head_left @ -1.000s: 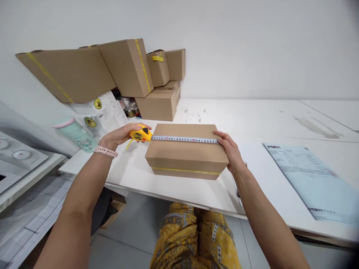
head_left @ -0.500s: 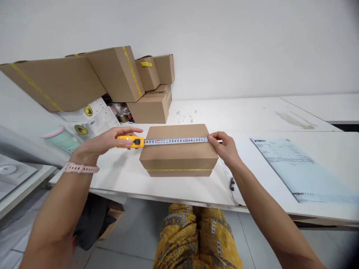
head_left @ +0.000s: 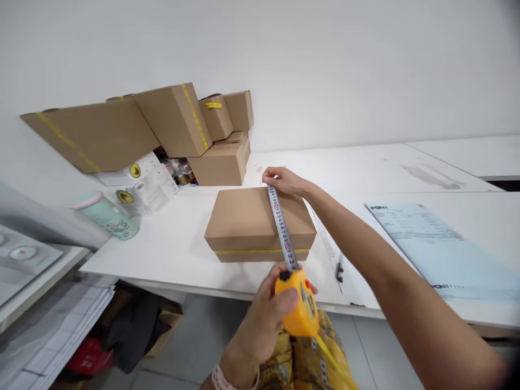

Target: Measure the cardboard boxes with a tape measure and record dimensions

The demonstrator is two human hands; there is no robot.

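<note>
A closed brown cardboard box (head_left: 244,219) with yellow tape along its front lies on the white table (head_left: 179,249). My left hand (head_left: 264,317) is closed round a yellow tape measure (head_left: 298,303) held near me, in front of the table edge. Its white blade (head_left: 280,225) runs across the box top from front to back. My right hand (head_left: 282,180) pinches the blade's end at the box's far edge.
Several stacked cardboard boxes (head_left: 162,127) lean against the wall at the back left, with white product boxes (head_left: 142,181) and a mint bottle (head_left: 106,214) below them. A pale blue printed sheet (head_left: 430,246) and a black pen (head_left: 339,269) lie right of the box.
The tape ran left to right across the box; now it runs front to back. My left hand swung with the case toward me, and my right hand moved to the far edge.
</note>
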